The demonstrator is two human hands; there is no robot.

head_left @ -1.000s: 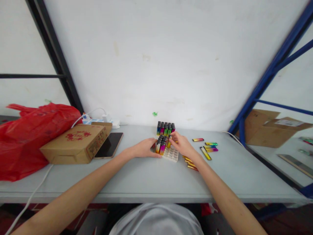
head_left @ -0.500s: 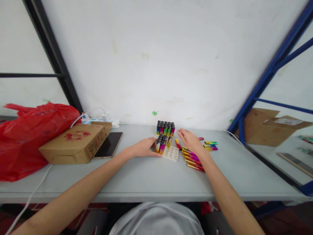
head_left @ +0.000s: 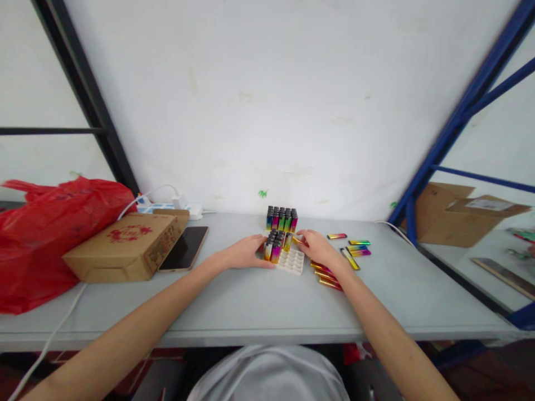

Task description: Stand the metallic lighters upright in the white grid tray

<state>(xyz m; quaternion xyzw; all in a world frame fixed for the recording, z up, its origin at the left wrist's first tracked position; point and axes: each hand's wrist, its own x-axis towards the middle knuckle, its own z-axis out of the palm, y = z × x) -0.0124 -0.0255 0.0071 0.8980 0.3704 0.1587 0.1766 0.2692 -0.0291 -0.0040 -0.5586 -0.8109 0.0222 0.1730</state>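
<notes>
A white tray (head_left: 293,262) with round pockets lies on the table, its left part filled with upright lighters (head_left: 276,245) with black tops. My left hand (head_left: 246,252) is curved round the tray's left end, thumb along the front and fingers against the lighters. My right hand (head_left: 316,247) pinches a gold-red lighter (head_left: 297,240) just above the tray's back right side; its far end is hidden by my fingers. Under my right wrist lies a row of gold and red lighters (head_left: 328,278), partly covered by the arm.
Another block of upright lighters (head_left: 282,218) stands behind the tray. Several loose lighters (head_left: 358,249) lie to the right. On the left are a smartphone (head_left: 184,249), a cardboard box (head_left: 125,245), a red plastic bag (head_left: 54,239) and a white power strip (head_left: 194,211).
My right hand has moved down and left towards the tray, now with a lighter in its fingers. A gold lighter on the right, hidden before, now shows. My left hand stays in place.
</notes>
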